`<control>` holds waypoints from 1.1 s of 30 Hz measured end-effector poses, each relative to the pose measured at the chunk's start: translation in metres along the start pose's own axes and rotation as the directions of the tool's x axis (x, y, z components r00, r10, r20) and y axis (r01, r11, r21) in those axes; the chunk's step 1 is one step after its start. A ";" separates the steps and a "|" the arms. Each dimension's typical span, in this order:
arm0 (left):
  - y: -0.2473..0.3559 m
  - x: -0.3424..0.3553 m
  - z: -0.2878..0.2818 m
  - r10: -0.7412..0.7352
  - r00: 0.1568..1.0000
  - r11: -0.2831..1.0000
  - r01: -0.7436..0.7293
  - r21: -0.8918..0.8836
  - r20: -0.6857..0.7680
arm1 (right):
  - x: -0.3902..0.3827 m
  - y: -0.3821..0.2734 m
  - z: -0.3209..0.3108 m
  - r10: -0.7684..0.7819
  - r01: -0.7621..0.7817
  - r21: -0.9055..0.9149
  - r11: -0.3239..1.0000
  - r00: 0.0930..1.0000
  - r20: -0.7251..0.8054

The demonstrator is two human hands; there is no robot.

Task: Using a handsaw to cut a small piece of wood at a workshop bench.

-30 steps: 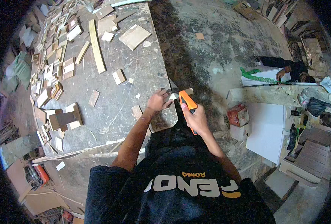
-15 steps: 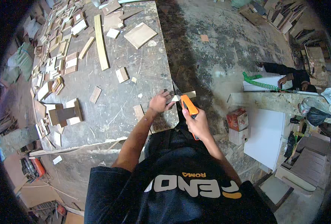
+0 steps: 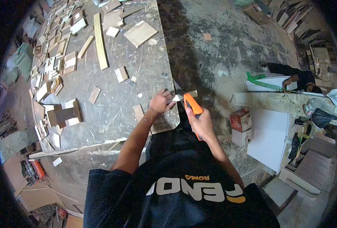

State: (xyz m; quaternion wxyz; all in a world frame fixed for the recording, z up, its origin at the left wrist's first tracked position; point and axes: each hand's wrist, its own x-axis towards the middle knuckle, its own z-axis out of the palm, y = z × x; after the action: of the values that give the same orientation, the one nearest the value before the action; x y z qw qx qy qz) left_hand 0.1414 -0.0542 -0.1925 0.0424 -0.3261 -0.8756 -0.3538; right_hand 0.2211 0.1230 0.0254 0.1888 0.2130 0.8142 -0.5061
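Observation:
My left hand [image 3: 161, 102] pinches a small pale wooden piece [image 3: 183, 95] that juts out past the right edge of the grey workbench [image 3: 138, 76]. My right hand [image 3: 202, 123] grips an orange-handled hand tool [image 3: 193, 108], its tip pointing at that wooden piece. Both hands meet just off the bench edge, above the dirty floor. A small flat wood offcut [image 3: 139, 112] lies on the bench beside my left wrist.
Many wood offcuts [image 3: 54, 68], a long strip [image 3: 100, 45] and a square panel [image 3: 140, 33] lie on the bench. Another person [image 3: 298, 78] bends over a white board with a green coiled hose [image 3: 261, 81]. White panels [image 3: 269, 133] and a red box [image 3: 240, 121] stand at right.
The view has shifted slightly; my two hands stay together at the bench edge, with the orange tool still against the small wood piece.

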 end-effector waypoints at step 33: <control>0.003 -0.001 0.001 -0.020 0.996 1.000 0.020 0.002 0.088 | 0.009 0.008 0.009 -0.037 0.034 0.090 0.995 0.999 0.034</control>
State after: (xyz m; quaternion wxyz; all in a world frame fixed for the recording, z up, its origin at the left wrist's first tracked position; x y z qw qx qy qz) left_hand 0.1440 -0.0524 -0.1922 0.0004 -0.3323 -0.8801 -0.3392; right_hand 0.2188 0.1198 0.0114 0.1845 0.1980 0.7908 -0.5491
